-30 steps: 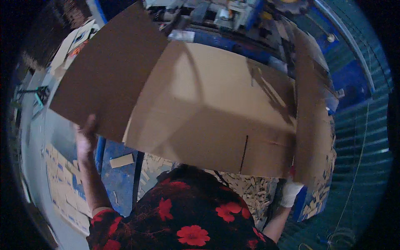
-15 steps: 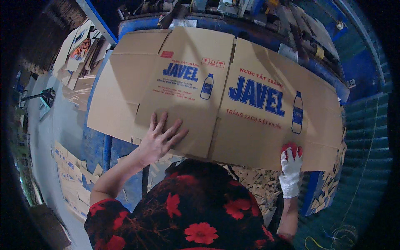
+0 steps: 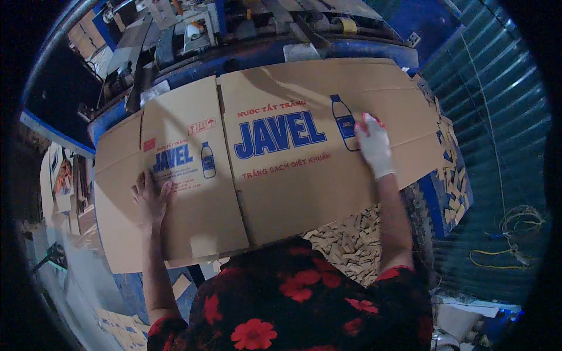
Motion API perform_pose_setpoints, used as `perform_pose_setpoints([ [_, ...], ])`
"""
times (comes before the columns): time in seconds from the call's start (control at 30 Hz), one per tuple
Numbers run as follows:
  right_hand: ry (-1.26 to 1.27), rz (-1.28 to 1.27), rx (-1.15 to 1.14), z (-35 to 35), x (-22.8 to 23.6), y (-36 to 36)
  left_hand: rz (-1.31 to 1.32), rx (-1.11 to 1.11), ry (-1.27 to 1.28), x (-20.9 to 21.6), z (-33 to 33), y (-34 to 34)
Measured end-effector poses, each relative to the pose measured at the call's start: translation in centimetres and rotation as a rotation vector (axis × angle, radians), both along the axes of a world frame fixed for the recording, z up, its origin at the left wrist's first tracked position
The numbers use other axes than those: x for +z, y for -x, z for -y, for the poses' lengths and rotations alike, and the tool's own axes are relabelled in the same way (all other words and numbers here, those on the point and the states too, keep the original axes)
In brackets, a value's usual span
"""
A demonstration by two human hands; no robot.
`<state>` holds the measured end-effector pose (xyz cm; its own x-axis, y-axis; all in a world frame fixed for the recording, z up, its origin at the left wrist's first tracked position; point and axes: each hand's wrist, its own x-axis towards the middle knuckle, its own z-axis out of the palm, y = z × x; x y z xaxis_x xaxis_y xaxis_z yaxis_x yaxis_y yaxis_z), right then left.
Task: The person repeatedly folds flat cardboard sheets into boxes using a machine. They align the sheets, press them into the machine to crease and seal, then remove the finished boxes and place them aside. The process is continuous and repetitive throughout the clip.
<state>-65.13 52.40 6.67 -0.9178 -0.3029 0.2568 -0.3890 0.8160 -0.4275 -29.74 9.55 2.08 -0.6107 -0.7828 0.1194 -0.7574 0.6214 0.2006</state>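
Observation:
A wide, flattened cardboard box lies in front of me, printed in blue and red with lettering and two bottle drawings. My bare left hand rests on its left panel, fingers spread over the print near the smaller bottle. On the right panel, beside the larger bottle drawing, lies my right hand in a white glove with red fingertips. Its fingers stretch forward along the board, and neither hand is wrapped round anything. The near edge of the cardboard reaches close to my body.
Behind the cardboard runs a blue machine with rollers and metal bars. Cardboard scraps are heaped below the near edge. A corrugated green wall stands at right, with a yellow cable near it. Stacked cardboard is at far left.
My view has swung to the right. Both hands have moved from near the cardboard's front edge farther in over its printed face. The sheet still lies against the machine.

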Motion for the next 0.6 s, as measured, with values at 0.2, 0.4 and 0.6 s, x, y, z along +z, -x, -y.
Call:
perform_pose_setpoints([
  [0.2,-0.328,-0.224,-0.126,2.7,-2.2,-0.7,-0.164,-0.176,0.085,-1.8,1.1,-0.9],
  [0.4,-0.396,-0.226,-0.169,3.8,-1.0,-1.8,-0.222,-0.231,0.145,-1.8,0.6,-1.1],
  [0.6,-0.448,-0.24,-0.059,3.5,-0.5,-1.8,-0.218,-0.198,0.107,-1.5,-0.1,-1.2],
])
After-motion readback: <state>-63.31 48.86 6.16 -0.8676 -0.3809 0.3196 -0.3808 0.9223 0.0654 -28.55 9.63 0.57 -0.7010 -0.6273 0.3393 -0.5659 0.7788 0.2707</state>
